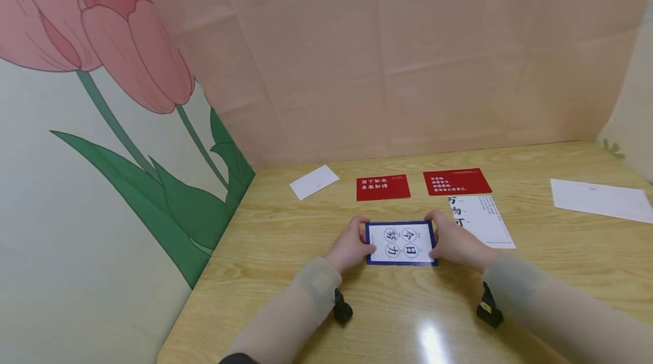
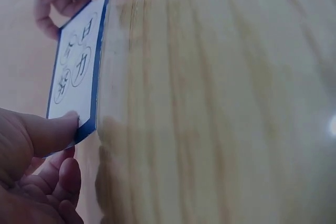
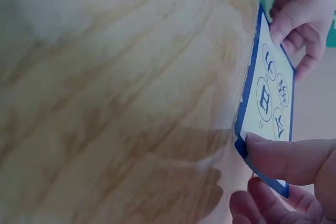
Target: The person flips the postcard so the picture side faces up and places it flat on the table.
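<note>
A white card with a blue border [image 1: 401, 243] bears circled characters in dark print. My left hand [image 1: 350, 244] pinches its left end, thumb on top and fingers beneath. At the other end my right hand [image 1: 456, 241] pinches it the same way. In the left wrist view the left thumb [image 2: 55, 132] presses on the card's face [image 2: 73, 72]. From the right wrist the right thumb [image 3: 281, 156] lies over the near corner of the card [image 3: 268, 98]. The card is held close over the wooden table [image 1: 306, 228].
Two red cards with white writing, a left one [image 1: 382, 187] and a right one [image 1: 457, 182], lie behind. A white printed card [image 1: 482, 222] is partly behind my right hand. Blank white cards lie at far left [image 1: 314, 182] and far right [image 1: 602, 199]. A draped backdrop [image 1: 408, 69] rises behind the table.
</note>
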Demonstrator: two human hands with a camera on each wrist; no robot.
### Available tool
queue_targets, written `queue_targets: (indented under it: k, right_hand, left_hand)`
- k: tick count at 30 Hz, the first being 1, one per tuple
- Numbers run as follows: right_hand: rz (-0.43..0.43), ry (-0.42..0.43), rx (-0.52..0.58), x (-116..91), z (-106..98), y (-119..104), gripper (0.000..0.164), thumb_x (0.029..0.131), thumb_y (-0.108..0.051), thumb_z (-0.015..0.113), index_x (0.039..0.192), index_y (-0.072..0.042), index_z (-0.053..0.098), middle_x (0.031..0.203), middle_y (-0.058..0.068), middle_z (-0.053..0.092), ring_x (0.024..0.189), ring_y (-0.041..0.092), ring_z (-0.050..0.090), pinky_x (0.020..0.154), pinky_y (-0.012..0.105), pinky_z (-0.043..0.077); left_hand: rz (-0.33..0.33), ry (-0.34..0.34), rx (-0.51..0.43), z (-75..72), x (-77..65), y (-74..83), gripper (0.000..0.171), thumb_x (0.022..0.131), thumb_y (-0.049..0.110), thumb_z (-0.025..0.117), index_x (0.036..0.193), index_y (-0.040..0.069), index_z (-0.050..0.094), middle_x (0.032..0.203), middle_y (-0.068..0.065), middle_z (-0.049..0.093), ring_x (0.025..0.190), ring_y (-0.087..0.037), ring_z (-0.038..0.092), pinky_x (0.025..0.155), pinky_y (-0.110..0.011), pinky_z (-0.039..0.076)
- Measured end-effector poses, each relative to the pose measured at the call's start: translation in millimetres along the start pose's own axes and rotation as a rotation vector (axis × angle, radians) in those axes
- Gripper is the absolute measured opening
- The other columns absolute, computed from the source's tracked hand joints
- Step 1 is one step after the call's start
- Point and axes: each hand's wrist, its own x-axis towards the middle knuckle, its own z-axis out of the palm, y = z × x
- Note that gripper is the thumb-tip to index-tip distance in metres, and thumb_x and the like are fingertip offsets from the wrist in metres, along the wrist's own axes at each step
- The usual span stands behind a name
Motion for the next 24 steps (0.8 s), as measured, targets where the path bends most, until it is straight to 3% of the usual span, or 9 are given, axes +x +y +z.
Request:
queue_targets:
  k: [11,19,24]
  right_hand:
    - [-0.037,0.051,-0.110,8.4,3.5,5.0,0.076,0.069,-0.018,0.087,0.131,-0.005,0.046,0.120,0.022,0.051,0.100,0.034,0.052,0.090,0.058,0.044]
    - [-0.028,0.043,-0.163,8.3,0.9,2.6,0.076,0.067,-0.022,0.087,0.131,-0.004,0.051,0.125,0.028,0.046,0.106,0.041,0.047,0.091,0.064,0.040]
    - [-0.050,0.008,-0.241,6.8,-2.1,0.5,0.075,0.069,-0.025,0.086,0.133,-0.002,0.054,0.128,0.029,0.045,0.109,0.043,0.044,0.092,0.065,0.038]
  left_hand:
    - [-0.042,0.008,0.100,2.4,7.8,-2.3,0.062,0.082,0.022,0.078,0.135,0.025,0.046,0.095,0.005,0.055,0.086,-0.015,0.054,0.080,-0.032,0.046]
    - [-0.057,0.031,0.232,5.1,7.2,1.4,0.061,0.081,0.027,0.079,0.134,0.025,0.050,0.123,-0.001,0.050,0.102,-0.018,0.048,0.092,-0.040,0.045]
    - [-0.002,0.014,0.376,4.4,5.2,5.7,0.061,0.083,0.029,0.076,0.138,0.028,0.050,0.138,0.001,0.045,0.120,-0.021,0.044,0.101,-0.043,0.038]
